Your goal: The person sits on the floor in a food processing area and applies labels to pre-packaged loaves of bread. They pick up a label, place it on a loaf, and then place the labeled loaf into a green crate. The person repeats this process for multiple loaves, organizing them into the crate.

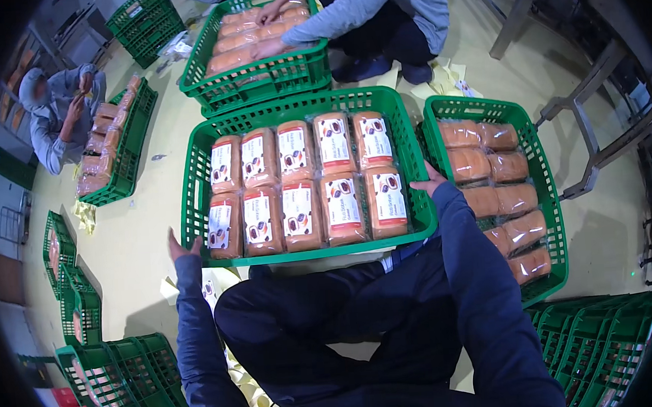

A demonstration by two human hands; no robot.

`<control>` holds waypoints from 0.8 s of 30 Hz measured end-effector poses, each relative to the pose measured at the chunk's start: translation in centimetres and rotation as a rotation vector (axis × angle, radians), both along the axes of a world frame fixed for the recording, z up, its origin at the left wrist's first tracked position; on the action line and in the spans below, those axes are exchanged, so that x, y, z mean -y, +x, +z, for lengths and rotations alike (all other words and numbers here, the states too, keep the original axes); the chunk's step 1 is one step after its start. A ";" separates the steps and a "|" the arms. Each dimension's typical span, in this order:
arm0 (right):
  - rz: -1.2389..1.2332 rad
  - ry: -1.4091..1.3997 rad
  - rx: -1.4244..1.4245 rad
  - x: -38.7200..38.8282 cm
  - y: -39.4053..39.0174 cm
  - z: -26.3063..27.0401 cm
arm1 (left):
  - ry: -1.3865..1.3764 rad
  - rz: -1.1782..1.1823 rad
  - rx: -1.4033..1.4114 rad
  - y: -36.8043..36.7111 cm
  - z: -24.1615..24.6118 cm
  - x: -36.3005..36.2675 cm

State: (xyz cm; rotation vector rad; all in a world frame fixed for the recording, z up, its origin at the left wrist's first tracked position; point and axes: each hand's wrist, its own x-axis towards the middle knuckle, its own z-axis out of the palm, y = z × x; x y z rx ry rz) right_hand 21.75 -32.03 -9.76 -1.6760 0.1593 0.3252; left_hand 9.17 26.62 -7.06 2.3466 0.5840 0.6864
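Observation:
Before my crossed legs is a green plastic crate (312, 256) with two rows of packaged bread loaves (302, 216). Each loaf is in clear wrap and bears a white and red printed label on top. My left hand (185, 247) is beside the crate's near left corner, fingers spread and the thumb at the crate's edge. At the right side, my right hand (432, 181) grips the crate's rim, its fingertips over the side wall. Just right of that hand, a second green crate (556, 234) holds wrapped loaves with no labels visible on top (495, 171).
A co-worker's hands (269, 48) touch loaves in a crate (257, 84) ahead. Another person (63, 113) sits by a crate (133, 159) at left. Stacked crates stand at lower left (127, 383) and lower right (598, 343). Yellow paper scraps (447, 81) litter the floor; metal table legs (591, 148) are right.

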 end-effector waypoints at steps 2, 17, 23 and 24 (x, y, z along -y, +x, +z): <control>0.007 -0.013 0.058 -0.3 0.4 -0.6 | -0.557 -0.047 0.052 -1.7 -3.9 -1.7; 0.185 0.000 0.401 -0.9 -0.8 14.9 | -1.040 0.246 0.391 -2.2 -6.0 -2.6; 0.160 0.020 0.419 0.1 -2.9 13.8 | -1.107 0.227 0.438 -2.7 -5.5 -2.1; 0.152 0.031 0.413 0.4 -2.8 13.5 | -1.118 0.230 0.423 -2.3 -4.7 -1.5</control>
